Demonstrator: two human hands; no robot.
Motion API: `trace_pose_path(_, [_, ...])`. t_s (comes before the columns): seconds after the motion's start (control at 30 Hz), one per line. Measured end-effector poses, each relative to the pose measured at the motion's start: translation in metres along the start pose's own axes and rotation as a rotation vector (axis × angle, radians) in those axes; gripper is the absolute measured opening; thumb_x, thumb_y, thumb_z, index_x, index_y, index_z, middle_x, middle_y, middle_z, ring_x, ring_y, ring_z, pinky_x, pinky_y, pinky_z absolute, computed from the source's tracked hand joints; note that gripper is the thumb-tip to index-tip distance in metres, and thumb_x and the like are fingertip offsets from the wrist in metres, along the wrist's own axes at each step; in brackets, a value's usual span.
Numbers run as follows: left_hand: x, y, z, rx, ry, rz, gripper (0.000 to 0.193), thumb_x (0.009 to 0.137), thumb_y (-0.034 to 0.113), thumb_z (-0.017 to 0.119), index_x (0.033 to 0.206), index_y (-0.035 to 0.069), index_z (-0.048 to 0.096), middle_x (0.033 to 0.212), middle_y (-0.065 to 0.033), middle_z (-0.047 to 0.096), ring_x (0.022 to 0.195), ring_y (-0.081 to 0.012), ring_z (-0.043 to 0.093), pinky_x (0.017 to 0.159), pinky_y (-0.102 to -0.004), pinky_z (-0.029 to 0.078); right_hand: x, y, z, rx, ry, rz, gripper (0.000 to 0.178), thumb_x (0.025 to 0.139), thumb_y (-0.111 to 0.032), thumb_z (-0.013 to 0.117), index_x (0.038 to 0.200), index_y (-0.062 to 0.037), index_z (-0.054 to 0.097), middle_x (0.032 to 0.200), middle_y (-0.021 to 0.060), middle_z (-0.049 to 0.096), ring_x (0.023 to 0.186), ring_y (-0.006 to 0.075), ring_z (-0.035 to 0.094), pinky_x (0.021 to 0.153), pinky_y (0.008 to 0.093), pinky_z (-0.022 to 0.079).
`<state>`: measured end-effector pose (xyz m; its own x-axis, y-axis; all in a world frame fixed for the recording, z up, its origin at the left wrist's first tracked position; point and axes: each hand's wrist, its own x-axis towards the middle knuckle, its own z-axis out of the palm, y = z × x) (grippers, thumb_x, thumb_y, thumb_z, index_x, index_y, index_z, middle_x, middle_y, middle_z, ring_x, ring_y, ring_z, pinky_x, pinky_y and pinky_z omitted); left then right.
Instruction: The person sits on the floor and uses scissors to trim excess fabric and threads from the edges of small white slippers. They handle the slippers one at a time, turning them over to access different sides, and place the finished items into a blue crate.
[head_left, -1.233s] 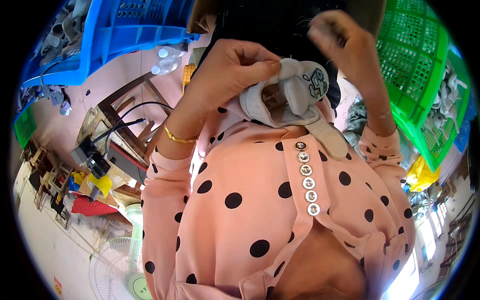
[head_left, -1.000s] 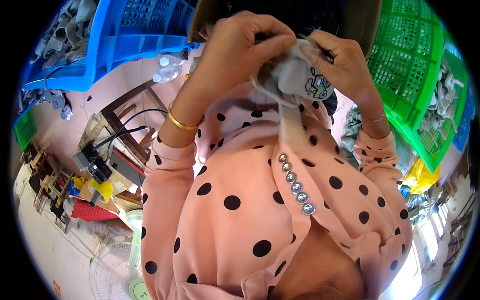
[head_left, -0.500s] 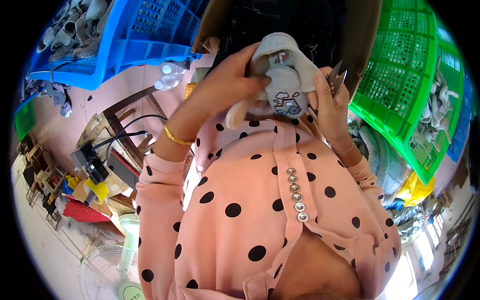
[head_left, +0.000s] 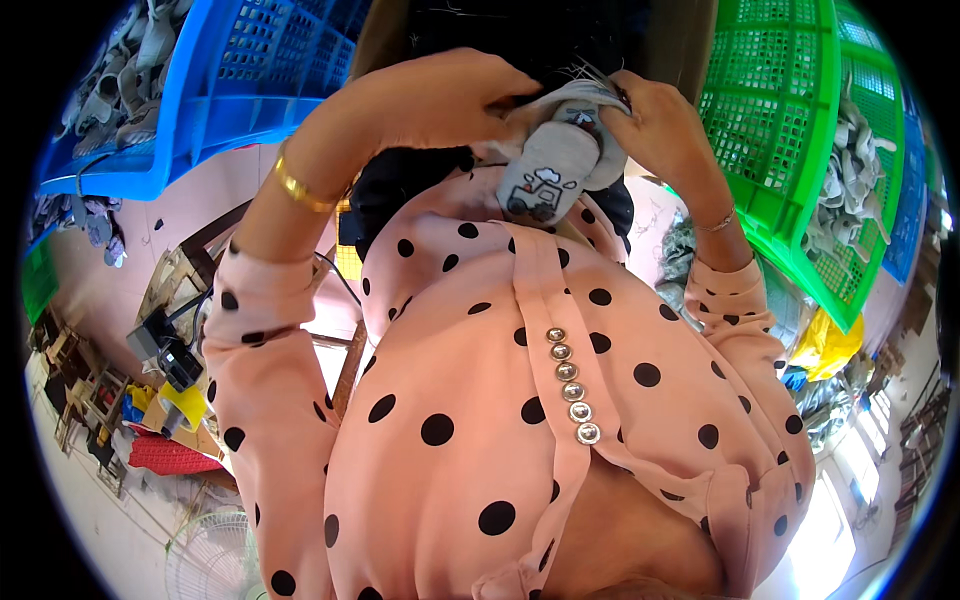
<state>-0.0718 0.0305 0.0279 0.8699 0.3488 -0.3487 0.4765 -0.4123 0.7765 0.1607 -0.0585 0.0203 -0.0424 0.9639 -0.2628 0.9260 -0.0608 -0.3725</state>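
A small pale grey fabric shoe upper (head_left: 548, 165), with an embroidered picture on its rounded front, is held up before my chest. My left hand (head_left: 450, 98) grips its left edge, the fingertips partly hidden by the cloth. On the other side, my right hand (head_left: 660, 128) has closed around small scissors (head_left: 597, 76). Their thin blades point up and left at the upper's top edge, close to some loose thread ends. The handles are hidden in the palm, and that hand's thumb side is against the fabric.
A blue plastic basket (head_left: 168, 130) with grey shoe parts stands at the left. Green plastic baskets (head_left: 812, 225) stand at the right, with more grey pieces (head_left: 850, 190) in them. Behind my left arm are a black device (head_left: 178, 362) and a fan (head_left: 212, 550).
My right hand has turned inward, bringing the scissors from the right side to the upper's top edge. The upper has tilted, and my left hand has moved up and left.
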Motion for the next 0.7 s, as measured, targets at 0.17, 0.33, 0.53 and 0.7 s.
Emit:
trace_pose_path(0.17, [-0.029, 0.042, 0.008, 0.941, 0.843, 0.119, 0.039, 0.073, 0.009, 0.066, 0.113, 0.009, 0.065, 0.118, -0.0072, 0.063, 0.105, -0.0265, 0.060, 0.090, -0.0417, 0.046, -0.012, 0.019, 0.013, 0.118, -0.007, 0.092, 0.033, 0.079, -0.027, 0.055, 0.086, 0.0040, 0.065, 0.075, 0.0256, 0.063, 0.075, 0.0432, 0.062, 0.070, 0.0477, 0.051])
trace_pose_path(0.33, [-0.018, 0.045, 0.084, 0.763, 0.599, 0.354, 0.045, 0.072, 0.020, 0.070, 0.114, 0.004, 0.063, 0.117, -0.0061, 0.060, 0.109, -0.0229, 0.056, 0.100, -0.0363, 0.042, -0.012, 0.011, 0.015, 0.153, 0.034, 0.088, 0.035, 0.080, -0.028, 0.056, 0.088, 0.0047, 0.066, 0.075, 0.0242, 0.064, 0.074, 0.0420, 0.063, 0.069, 0.0462, 0.052])
trace_pose_path(0.53, [0.003, 0.021, 0.107, 0.580, 0.590, 0.319, 0.029, 0.079, 0.025, 0.068, 0.101, 0.005, 0.065, 0.103, -0.0049, 0.063, 0.101, -0.0209, 0.057, 0.099, -0.0334, 0.043, -0.013, 0.003, 0.018, 0.121, 0.033, 0.131, 0.035, 0.079, -0.029, 0.058, 0.092, 0.0024, 0.066, 0.074, 0.0196, 0.065, 0.072, 0.0368, 0.065, 0.067, 0.0428, 0.053])
trace_pose_path(0.7, [0.002, 0.016, 0.093, 0.432, 0.314, 0.304, 0.017, 0.081, 0.024, 0.069, 0.082, 0.008, 0.063, 0.084, -0.0037, 0.063, 0.089, -0.0216, 0.058, 0.092, -0.0362, 0.045, -0.015, -0.002, 0.024, 0.097, 0.120, 0.077, 0.031, 0.078, -0.028, 0.060, 0.091, -0.0013, 0.067, 0.070, 0.0172, 0.064, 0.069, 0.0351, 0.065, 0.063, 0.0396, 0.052])
